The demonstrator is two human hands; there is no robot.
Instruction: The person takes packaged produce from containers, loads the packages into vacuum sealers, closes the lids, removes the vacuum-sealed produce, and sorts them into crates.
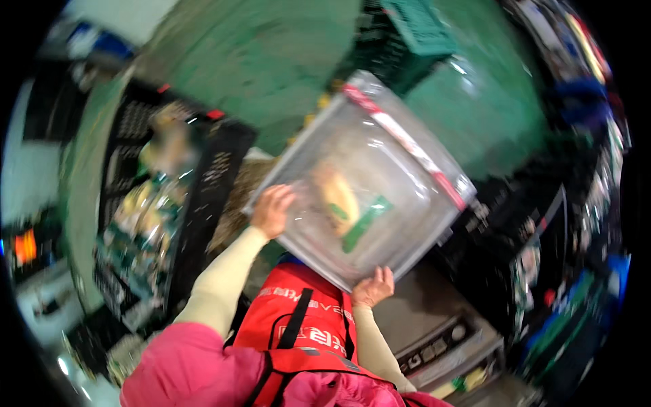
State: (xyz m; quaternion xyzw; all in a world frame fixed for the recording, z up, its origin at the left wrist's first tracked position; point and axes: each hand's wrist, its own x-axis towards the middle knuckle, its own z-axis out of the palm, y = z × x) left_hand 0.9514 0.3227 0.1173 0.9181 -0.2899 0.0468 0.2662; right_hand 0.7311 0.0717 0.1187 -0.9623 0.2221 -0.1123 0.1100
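Overhead, both hands, left (pixel 272 209) and right (pixel 372 286), grip a clear plastic bag (pixel 380 169) above the green floor (pixel 258 61) beside black crates (pixel 203 169).

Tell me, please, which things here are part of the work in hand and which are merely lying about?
In hand:
- clear plastic bag with a red-striped top edge, a yellow item inside
- left hand on its left edge
- right hand under its lower edge

Lying about:
- black crate of packaged goods, left
- green crate, top
- grey machine, lower right

Green floor (pixel 258 61), black crates (pixel 217 169)
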